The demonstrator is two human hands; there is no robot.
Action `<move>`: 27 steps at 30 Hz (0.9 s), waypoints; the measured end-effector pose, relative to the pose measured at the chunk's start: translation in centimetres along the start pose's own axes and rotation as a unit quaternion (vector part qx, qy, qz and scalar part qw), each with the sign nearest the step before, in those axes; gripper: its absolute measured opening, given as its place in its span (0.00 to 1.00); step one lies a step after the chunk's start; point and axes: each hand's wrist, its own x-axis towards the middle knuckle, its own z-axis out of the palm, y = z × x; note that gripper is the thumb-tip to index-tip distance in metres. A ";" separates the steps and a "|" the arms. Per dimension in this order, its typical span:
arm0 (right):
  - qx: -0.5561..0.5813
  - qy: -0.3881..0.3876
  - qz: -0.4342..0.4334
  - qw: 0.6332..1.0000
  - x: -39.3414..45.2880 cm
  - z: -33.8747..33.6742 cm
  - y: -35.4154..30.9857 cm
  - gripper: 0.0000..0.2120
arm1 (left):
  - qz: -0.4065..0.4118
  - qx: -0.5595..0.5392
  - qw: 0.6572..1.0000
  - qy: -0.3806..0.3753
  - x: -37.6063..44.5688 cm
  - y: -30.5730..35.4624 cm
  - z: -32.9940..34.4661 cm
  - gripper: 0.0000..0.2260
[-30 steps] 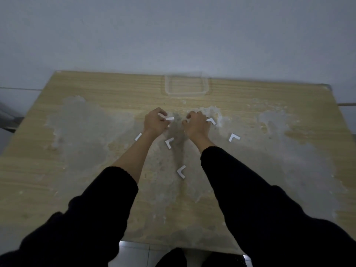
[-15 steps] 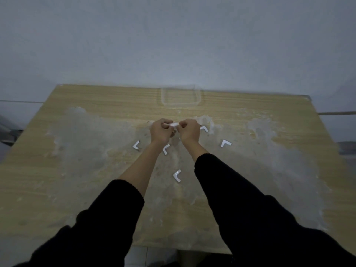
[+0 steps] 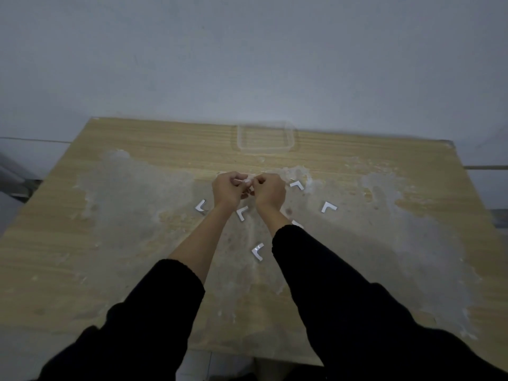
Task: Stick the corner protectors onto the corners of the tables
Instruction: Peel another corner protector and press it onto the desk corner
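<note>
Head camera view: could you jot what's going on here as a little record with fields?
Surface: wooden table, stained with pale patches
Held: one white corner protector, pinched between left hand and right hand
Loose: five L-shaped protectors lying flat, e.g.; a sixth may peek out by the right sleeve
Far edge: clear plastic container

Left hand (image 3: 229, 189) and right hand (image 3: 268, 191) together over table (image 3: 82, 243), pinching one white corner protector (image 3: 246, 182). Loose protectors (image 3: 258, 251) around wrists. Clear container (image 3: 265, 138) beyond fingers.
</note>
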 end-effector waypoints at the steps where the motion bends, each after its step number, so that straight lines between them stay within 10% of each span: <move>1: 0.004 -0.004 0.001 1.000 0.1 0.1 0.0 0.09 | -0.009 -0.005 1.000 0.004 0.1 -0.1 -0.2 0.09; 21: -0.151 -0.041 0.049 0.986 3.9 2.5 2.7 0.13 | -0.075 -0.057 0.995 0.012 0.2 -2.1 -4.2 0.10; 27: 0.006 -0.096 0.010 0.995 3.2 1.9 2.8 0.10 | -0.064 -0.010 0.998 0.011 0.0 -1.8 -4.3 0.12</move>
